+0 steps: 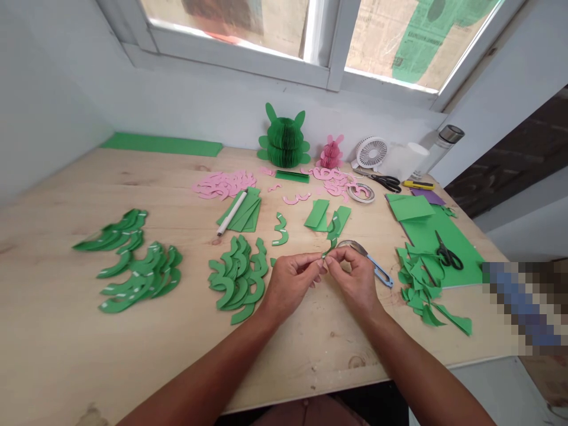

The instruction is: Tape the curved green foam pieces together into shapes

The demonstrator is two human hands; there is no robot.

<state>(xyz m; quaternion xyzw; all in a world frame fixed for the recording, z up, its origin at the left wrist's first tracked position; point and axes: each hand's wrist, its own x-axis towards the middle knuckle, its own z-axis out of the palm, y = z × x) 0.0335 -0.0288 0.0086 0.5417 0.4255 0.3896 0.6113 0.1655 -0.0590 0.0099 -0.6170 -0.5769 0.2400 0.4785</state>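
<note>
My left hand (295, 284) and my right hand (352, 278) meet above the table, both closed in a pinch on the lower end of a wavy green paper cutout (334, 227). White patches show on the cutout, which stands up from my fingertips. A similar green cutout with white strips (280, 229) lies just beyond my left hand. To the left of that hand is a heap of plain wavy green cutouts (237, 275). Beside my right hand lies a blue-handled tool (382, 273), partly hidden by the hand.
Cutouts with white strips (142, 275) are heaped at the left. Green scraps (419, 281) and black scissors (448, 253) lie at the right. Behind are a marker (232, 213), pink cutouts (224, 184), a tape roll (361, 193), a green honeycomb paper figure (284, 142) and a fan (371, 152).
</note>
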